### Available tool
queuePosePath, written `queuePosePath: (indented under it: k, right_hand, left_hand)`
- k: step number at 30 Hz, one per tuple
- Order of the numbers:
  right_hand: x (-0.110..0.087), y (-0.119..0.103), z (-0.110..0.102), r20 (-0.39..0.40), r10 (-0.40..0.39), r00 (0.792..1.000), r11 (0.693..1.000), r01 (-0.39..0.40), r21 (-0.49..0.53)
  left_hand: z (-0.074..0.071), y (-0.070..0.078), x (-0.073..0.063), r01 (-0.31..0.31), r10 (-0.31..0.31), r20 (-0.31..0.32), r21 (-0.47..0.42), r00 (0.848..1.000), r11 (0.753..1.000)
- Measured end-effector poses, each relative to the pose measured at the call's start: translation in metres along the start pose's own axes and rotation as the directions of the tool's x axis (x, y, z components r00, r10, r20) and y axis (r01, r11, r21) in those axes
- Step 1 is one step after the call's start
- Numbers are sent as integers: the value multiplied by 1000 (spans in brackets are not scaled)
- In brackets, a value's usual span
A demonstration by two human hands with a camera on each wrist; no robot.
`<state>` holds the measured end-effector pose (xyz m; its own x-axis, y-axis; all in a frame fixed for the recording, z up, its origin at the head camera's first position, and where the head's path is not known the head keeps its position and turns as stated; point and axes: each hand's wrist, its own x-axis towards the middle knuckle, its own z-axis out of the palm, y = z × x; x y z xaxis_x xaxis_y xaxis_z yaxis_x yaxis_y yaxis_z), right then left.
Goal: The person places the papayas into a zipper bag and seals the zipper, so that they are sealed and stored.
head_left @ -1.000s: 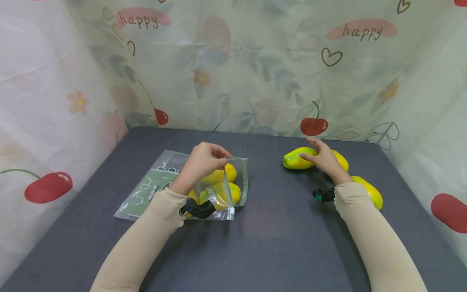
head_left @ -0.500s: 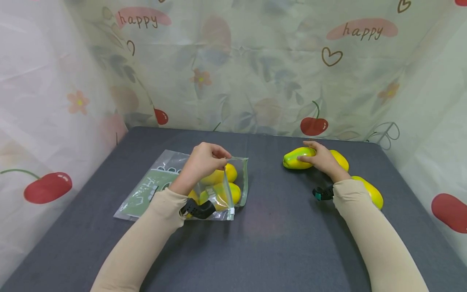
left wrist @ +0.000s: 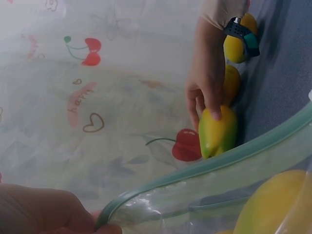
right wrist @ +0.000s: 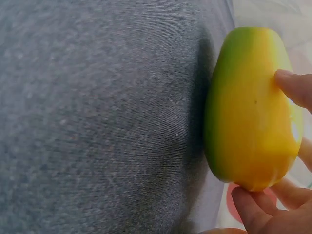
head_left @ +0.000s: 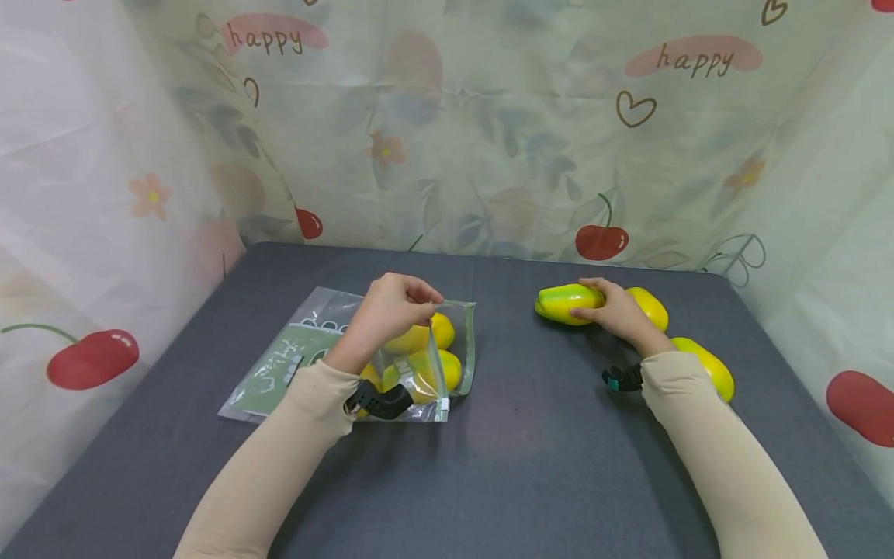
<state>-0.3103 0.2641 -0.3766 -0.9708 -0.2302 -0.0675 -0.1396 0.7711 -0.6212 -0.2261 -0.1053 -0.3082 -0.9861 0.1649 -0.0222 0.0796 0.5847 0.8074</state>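
Observation:
My left hand (head_left: 391, 310) pinches the upper rim of a clear zip bag (head_left: 279, 376) with a green printed panel. The bag lies on its side with its mouth parted toward the right, and several yellow papayas (head_left: 447, 369) show through the plastic. At the far right of the table, my right hand (head_left: 620, 314) grips a green-and-yellow papaya (head_left: 560, 303) from its right end. Close up in the right wrist view, fingertips touch the side and the lower end of this papaya (right wrist: 248, 107), which sits at the table surface.
Just behind the right hand lies another yellow papaya (head_left: 651, 308). A further papaya (head_left: 711, 371) sits by the right forearm, partly covered by the sleeve. The dark grey table (head_left: 517, 450) is bounded by a printed curtain (head_left: 475, 140) at the back and sides.
My right hand has come down onto the papaya and closed its fingers on it; the papaya has shifted slightly left. My left hand and the bag have stayed put.

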Motion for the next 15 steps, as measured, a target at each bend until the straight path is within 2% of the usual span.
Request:
queuePosePath:
  k: [8,15]
  right_hand:
    - [-2,-3,5,6,-21,1000,1000,21,-8]
    - [-8,-6,11,-23,-16,1000,1000,16,-13]
  left_hand:
    - [-1,0,-1,-3,3,-1,-2,1000,1000]
    - [-2,-1,-1,-10,10,2,-8,1000,1000]
